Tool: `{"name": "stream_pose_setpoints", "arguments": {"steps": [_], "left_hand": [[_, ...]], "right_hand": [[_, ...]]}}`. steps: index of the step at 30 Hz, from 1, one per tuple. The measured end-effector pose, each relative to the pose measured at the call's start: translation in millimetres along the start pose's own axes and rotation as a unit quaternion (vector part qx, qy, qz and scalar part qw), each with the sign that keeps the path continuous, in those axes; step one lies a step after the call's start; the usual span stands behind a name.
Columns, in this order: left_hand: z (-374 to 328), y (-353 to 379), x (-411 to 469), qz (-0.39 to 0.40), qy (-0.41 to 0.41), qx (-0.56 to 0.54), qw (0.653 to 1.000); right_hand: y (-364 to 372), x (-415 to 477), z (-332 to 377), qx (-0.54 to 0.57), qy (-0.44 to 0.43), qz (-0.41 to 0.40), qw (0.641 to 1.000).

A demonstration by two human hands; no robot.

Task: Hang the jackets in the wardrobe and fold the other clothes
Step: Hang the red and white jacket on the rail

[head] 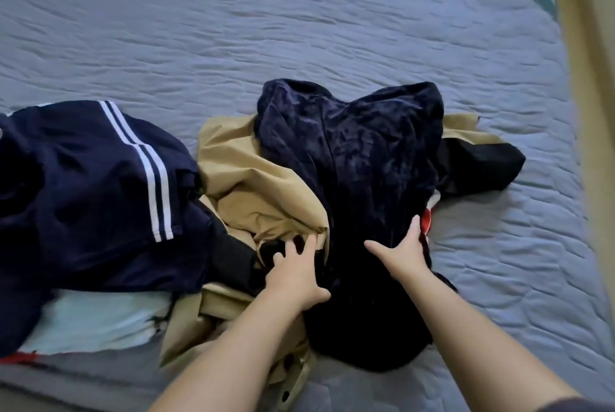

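Observation:
A pile of clothes lies on the bed. On top at the centre is a dark navy velvety garment (352, 162). Under it spreads a tan coat (253, 178) with dark buttons near the front edge. At the left lies a navy track jacket (83, 195) with white stripes. A black piece (479, 165) pokes out at the right, and a bit of red cloth (426, 220) shows beside it. My left hand (296, 273) rests with spread fingers where tan and dark cloth meet. My right hand (404, 250) lies flat, fingers straight, on the velvety garment.
The bed is covered by a blue-grey quilted blanket (299, 28) with wide bare room behind and right of the pile. A light blue and white cloth (96, 321) lies at the front left. Tan floor (595, 45) borders the right side.

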State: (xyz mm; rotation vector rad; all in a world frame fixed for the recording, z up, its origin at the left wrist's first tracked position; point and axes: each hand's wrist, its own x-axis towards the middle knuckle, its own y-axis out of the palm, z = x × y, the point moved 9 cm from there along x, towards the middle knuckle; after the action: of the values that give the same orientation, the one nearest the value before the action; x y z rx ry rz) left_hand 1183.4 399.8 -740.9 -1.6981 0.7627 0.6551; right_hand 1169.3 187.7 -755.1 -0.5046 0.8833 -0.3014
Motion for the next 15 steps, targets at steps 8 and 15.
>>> {"name": "stream_pose_setpoints", "arguments": {"steps": [8, 15], "left_hand": [[7, -20, -4, -0.163, -0.01, -0.046, 0.986], [-41, -72, -35, -0.02, -0.029, -0.614, 0.789]], "right_hand": [[13, -1, 13, 0.065, -0.07, 0.019, 0.995], [-11, -103, 135, 0.035, -0.407, 0.088, 0.908]]}}
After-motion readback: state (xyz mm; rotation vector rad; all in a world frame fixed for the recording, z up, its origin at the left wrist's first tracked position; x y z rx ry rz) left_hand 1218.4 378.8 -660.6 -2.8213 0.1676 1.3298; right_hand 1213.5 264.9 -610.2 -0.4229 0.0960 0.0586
